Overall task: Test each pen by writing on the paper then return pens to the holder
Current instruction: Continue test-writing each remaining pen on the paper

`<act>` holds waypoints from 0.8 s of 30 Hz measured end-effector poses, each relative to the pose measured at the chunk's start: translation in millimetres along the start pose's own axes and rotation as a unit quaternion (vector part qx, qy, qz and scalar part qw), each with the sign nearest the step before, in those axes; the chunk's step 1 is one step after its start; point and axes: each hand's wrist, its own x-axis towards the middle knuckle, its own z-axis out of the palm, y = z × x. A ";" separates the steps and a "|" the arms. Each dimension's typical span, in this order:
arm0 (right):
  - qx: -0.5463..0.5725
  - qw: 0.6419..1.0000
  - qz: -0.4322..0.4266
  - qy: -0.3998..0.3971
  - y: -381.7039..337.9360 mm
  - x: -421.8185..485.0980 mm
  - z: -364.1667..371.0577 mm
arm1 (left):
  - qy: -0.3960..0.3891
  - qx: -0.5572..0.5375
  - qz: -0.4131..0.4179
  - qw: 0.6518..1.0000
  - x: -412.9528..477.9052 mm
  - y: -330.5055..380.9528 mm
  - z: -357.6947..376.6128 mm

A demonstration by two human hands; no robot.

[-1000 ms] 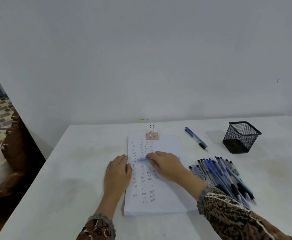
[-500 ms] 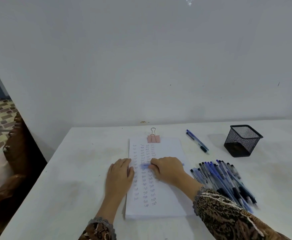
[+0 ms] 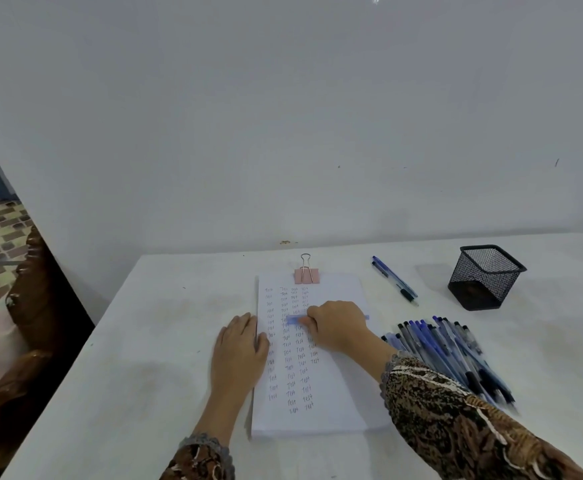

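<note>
Barely shifted along the written rows since half a second ago: right hand [image 3: 338, 329] fingers [image 3: 312, 320] clenched round a blue pen [image 3: 293, 319], low over the paper [image 3: 335, 393] at frame centre. Left hand [image 3: 239, 348] flat, relaxed, pinning the paper's left edge. Loose pile of pens [image 3: 449, 355] right of centre; holder [image 3: 485, 277] upper right. Likely risk: sleeve [image 3: 456, 420] sweeping the pile, rolling pens off the counter [image 3: 144, 358].

Paper pad [image 3: 335, 403] is plain matt white, table [image 3: 144, 358] under it matt too, bit scuffed. Clip [image 3: 306, 274] on the pad's top edge: pink body, shiny wire handles. Right of the pad: black wire-mesh holder [image 3: 485, 277], see-through blue plastic pens [image 3: 445, 355]. Sleeve [image 3: 456, 420]: printed cloth.
</note>
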 end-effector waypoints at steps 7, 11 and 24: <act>0.044 0.997 -0.058 0.013 -8.5 4.4 -4.8 | 0.005 -0.003 -0.001 1.000 0.7 -0.9 2.0; 0.041 0.997 -0.056 0.018 -12.7 3.2 -0.2 | 0.012 -0.008 -0.002 1.000 -0.1 -0.5 1.5; 0.070 0.992 -0.075 0.069 -6.5 5.4 2.9 | 0.015 -0.007 -0.001 1.000 0.2 -1.4 2.7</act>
